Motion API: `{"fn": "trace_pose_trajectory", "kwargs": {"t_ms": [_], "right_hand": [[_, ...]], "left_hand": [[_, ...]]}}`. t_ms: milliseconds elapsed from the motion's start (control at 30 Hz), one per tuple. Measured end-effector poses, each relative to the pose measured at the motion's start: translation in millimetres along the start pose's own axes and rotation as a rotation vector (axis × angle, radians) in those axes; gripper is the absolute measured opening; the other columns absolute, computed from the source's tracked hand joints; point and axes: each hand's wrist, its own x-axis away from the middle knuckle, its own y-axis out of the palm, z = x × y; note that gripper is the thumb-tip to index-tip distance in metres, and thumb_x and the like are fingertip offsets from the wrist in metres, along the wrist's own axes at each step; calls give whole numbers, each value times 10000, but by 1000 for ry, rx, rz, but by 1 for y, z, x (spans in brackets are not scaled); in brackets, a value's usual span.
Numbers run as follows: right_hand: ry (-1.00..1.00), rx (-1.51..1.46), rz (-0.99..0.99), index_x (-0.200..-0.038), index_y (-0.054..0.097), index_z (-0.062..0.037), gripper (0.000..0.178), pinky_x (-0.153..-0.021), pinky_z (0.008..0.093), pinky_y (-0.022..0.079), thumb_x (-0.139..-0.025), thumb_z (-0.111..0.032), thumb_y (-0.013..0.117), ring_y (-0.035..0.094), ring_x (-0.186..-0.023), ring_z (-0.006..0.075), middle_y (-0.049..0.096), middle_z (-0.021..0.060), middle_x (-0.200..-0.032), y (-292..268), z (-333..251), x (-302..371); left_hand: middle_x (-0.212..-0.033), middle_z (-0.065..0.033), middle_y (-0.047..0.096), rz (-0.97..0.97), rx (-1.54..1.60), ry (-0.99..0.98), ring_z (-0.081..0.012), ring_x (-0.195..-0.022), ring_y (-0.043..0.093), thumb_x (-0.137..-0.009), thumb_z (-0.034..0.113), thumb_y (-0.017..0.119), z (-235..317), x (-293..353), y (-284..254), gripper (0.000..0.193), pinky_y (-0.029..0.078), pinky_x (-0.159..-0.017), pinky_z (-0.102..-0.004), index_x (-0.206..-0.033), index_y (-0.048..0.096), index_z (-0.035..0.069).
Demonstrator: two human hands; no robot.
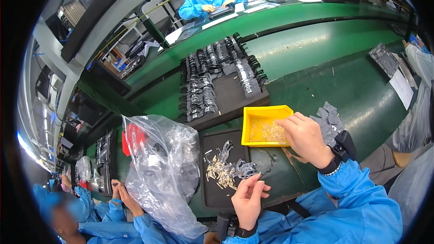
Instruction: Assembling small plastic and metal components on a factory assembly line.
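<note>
We are holding right hand at yellow bin, fingertips over slender pale-gold pins lying loose inside; cannot tell whether pinching any. We are holding left hand beside black tray, fingers curling near thumb, grip unclear. Tray is carrying stubby brass-coloured pieces, grey curved clips.
</note>
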Motion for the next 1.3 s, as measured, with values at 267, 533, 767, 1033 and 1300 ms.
{"fn": "trace_pose_trajectory", "kwargs": {"t_ms": [267, 533, 767, 1033, 1300], "right_hand": [[102, -614, -131, -797, 640, -60, 90, -592, 323, 486, -723, -76, 688, 605, -684, 245, 623, 79, -759, -20, -48, 35], [91, -614, -159, -824, 641, -33, 130, -577, 302, 490, -720, -90, 693, 613, -676, 228, 632, 65, -770, -21, -58, 48], [90, -550, -88, -776, 640, -27, 111, -541, 287, 483, -676, -14, 687, 615, -625, 223, 633, 74, -729, -20, -64, 49], [36, -480, -149, -719, 614, -44, 87, -556, 310, 480, -662, -33, 678, 600, -610, 230, 613, 67, -696, -20, -56, 41], [65, -517, -108, -734, 607, -52, 82, -555, 311, 472, -694, -84, 671, 594, -646, 219, 612, 48, -728, -18, -64, 43]], "left_hand": [[-779, -54, 561, 103, -371, 278, -148, -688, 617, -829, -20, 605, 0, 1, 7, 202, 508, -541, -232, -1029, 631, -20], [-731, -75, 567, 144, -868, 683, -162, -581, 574, -739, -42, 675, -2, 4, 12, 332, 457, -521, -270, -1056, 664, 56], [-712, -49, 554, 174, -955, 765, -160, -554, 576, -724, -28, 689, -8, 2, 12, 343, 465, -498, -271, -1049, 671, 78], [-725, -75, 544, 73, -441, 308, -128, -612, 575, -771, -31, 650, 6, 3, 14, 306, 472, -543, -260, -1063, 663, 58], [-715, -51, 543, 157, -866, 698, -159, -557, 569, -748, -9, 675, -2, 1, 10, 333, 464, -492, -277, -1069, 662, 79]]}}
